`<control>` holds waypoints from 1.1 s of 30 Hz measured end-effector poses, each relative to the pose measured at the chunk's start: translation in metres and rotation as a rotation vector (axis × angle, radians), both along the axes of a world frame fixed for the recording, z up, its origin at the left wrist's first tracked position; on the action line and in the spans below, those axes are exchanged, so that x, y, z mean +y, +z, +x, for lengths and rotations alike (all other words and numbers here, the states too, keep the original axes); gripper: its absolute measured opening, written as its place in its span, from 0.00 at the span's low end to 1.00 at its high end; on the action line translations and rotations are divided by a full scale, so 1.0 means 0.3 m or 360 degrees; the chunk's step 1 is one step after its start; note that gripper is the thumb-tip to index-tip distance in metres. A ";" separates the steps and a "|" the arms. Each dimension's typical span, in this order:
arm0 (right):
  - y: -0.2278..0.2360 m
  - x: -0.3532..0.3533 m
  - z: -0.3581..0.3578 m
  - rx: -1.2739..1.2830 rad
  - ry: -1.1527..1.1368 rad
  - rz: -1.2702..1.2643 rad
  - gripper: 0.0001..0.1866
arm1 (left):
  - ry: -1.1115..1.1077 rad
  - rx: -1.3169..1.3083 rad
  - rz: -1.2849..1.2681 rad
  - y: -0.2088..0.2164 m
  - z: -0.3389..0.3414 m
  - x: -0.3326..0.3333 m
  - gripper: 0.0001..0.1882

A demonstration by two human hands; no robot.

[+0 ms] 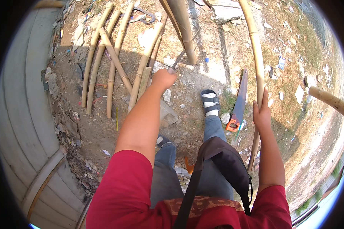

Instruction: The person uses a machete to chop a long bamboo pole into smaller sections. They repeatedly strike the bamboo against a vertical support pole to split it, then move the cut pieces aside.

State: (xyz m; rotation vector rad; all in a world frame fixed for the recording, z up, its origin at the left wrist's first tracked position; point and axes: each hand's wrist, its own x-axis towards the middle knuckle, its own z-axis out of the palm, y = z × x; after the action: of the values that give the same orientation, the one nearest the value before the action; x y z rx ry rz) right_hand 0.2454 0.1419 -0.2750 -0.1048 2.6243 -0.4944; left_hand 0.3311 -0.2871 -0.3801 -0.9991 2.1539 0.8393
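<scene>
Head view: littered ground point(189, 141), grey wall point(30, 95) along its left edge.
Long pole point(255, 45): bamboo, running from the ground's far edge down its right half.
Thick pole point(185, 30): bamboo, coming in over the ground's far edge.
Short poles point(112, 72): several, toward the ground's far left corner, one crossing others.
Saw point(240, 101): on the ground, beside the long pole.
Blade point(178, 59): narrow, slanting past the thick pole; contact unclear.
Left hand point(164, 79): grip closed round the blade's near end.
Right hand point(262, 115): grip curled about the long pole.
</scene>
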 end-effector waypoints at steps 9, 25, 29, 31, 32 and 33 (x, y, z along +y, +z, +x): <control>0.119 -0.344 -0.043 0.0021 0.0397 -0.0062 0.43 | 0.1438 0.0644 0.0386 0.604 0.393 -0.195 0.10; 0.466 -1.626 0.255 -0.0611 0.0920 -0.0940 0.30 | 0.1737 0.1261 0.0242 1.074 0.841 -0.537 0.13; 0.632 -1.530 0.390 -0.1071 0.1006 -0.1298 0.29 | 0.1486 0.1378 0.0301 1.051 0.655 -0.546 0.16; 0.666 -1.496 0.432 -0.1126 0.1126 -0.1366 0.42 | 0.1330 0.1356 0.0264 1.044 0.548 -0.512 0.18; 0.692 -1.478 0.439 -0.1123 0.1216 -0.1392 0.47 | 0.1244 0.1344 0.0243 1.042 0.495 -0.492 0.19; 0.662 -1.472 0.452 -0.0889 0.1243 -0.1501 0.45 | 0.1209 0.1361 0.0233 1.032 0.448 -0.471 0.21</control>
State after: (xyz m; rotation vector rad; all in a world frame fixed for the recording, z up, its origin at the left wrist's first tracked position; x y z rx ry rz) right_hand 0.3809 -0.2996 -0.0763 -1.0507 1.4522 -1.1813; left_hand 0.4656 -0.4285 -0.0707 -1.6120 2.2763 2.0524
